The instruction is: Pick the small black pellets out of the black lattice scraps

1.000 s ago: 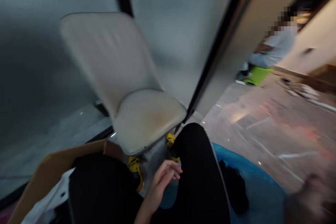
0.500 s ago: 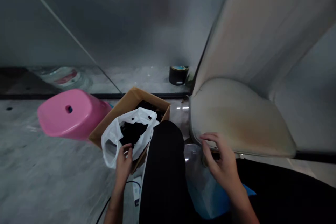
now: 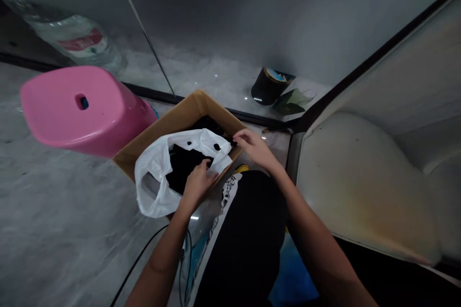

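Observation:
A brown cardboard box [image 3: 187, 112] stands on the floor in front of my knee. Inside it lies a white plastic bag [image 3: 154, 187] with black items in it. My left hand [image 3: 199, 183] rests on the bag's mouth, fingers curled on the plastic and the black contents. My right hand [image 3: 253, 147] reaches over my black-clad knee [image 3: 252, 220] to the box's right edge, its fingers pinching at the bag's rim.
A pink plastic stool [image 3: 77, 110] lies left of the box. A cream chair [image 3: 363, 177] stands at the right. A black tape roll [image 3: 268, 86] and a green face mask [image 3: 291, 100] lie behind by the glass wall. A black cable [image 3: 144, 254] runs along the floor.
The view swung left and down from the chair to the box. My right hand moved from the chair seat's edge to the box, and my left hand pushed further onto the bag.

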`<state>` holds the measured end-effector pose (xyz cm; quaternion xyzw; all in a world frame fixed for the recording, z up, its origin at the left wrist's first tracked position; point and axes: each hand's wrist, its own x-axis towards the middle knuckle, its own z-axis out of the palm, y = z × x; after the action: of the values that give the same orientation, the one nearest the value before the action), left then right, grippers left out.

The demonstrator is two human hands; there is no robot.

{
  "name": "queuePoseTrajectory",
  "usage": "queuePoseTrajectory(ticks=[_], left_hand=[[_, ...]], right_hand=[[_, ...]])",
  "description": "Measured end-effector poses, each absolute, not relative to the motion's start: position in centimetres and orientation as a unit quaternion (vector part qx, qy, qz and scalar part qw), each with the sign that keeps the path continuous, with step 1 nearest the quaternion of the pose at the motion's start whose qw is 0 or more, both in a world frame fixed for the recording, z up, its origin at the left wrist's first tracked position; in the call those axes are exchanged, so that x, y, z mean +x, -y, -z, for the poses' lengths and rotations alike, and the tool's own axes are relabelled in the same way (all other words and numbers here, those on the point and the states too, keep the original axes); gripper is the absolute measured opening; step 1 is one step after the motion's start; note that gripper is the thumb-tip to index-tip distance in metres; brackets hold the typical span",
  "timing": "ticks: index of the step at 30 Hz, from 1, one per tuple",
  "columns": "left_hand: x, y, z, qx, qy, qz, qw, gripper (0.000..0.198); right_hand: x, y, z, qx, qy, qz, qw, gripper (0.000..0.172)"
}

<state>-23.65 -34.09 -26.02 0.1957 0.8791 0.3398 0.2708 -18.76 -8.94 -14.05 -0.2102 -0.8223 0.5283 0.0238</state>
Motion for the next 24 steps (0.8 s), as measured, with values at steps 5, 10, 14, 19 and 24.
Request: queuePoseTrajectory(ticks=[5, 10, 14, 19, 24], left_hand=[[-22.1, 37.9, 27.2, 0.221, -0.887, -0.286, 0.286, 0.024], [-18.9, 44.3, 27.2, 0.294, -0.871, -0.287, 0.270, 0.018], [-17.6, 47.2, 27.1, 0.336, -0.865, -0.271, 0.254, 0.026], [-19.0, 47.8, 20.8, 0.372, -0.856, -0.268, 0.241, 0.023], [-29.0, 37.8, 13.7, 0.360, -0.838, -0.406, 0.055, 0.017]], right_hand=[[-25.7, 9.2, 19.5, -0.180, 0.816, -0.531, -0.138, 0.028], [-29.0, 9.1, 24.9, -0.262, 0.818, -0.489, -0.150, 0.045], [-31.5, 9.0, 28.5, -0.303, 0.821, -0.456, -0.163, 0.049], [-33.5, 9.4, 31.8, -0.339, 0.801, -0.448, -0.208, 0.055], [-35.3, 9.7, 34.2, -0.368, 0.772, -0.452, -0.253, 0.111]])
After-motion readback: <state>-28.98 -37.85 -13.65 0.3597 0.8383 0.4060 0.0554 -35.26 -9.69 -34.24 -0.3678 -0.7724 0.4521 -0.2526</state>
